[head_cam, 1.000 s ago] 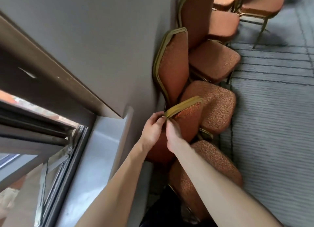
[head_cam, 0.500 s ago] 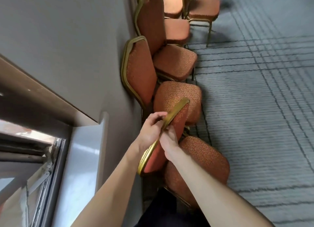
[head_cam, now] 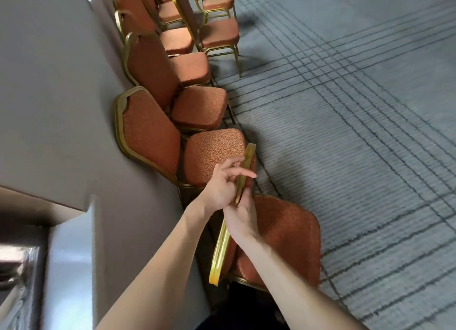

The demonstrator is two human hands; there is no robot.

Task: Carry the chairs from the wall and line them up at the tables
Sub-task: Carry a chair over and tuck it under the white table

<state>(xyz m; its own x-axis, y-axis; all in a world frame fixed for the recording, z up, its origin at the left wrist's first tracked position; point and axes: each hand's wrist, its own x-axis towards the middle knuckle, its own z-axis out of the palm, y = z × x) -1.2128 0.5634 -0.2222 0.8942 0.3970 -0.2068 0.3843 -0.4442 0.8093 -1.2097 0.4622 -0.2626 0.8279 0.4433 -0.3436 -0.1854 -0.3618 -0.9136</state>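
Note:
The nearest orange chair [head_cam: 283, 236] stands by the wall, its gold-framed backrest [head_cam: 220, 255] seen edge-on and turned away from the wall. My right hand [head_cam: 240, 218] grips the top of that backrest from the seat side. On the frame just above it lies my left hand [head_cam: 222, 185], its fingers spread and fairly straight across the gold edge. The chair's legs are hidden under its seat and my arms. A row of matching orange chairs [head_cam: 148, 132] runs along the wall [head_cam: 49, 82] behind it.
Further back, other chairs [head_cam: 219, 36] stand a little out from the wall. Grey carpet [head_cam: 345, 157] with dark grid lines stretches to the right. A window sill [head_cam: 66, 255] and a window frame sit at the lower left.
The backrest has swung away from the wall and now shows edge-on. My left hand's fingers have loosened from a curl to a spread. The view has turned toward the carpet.

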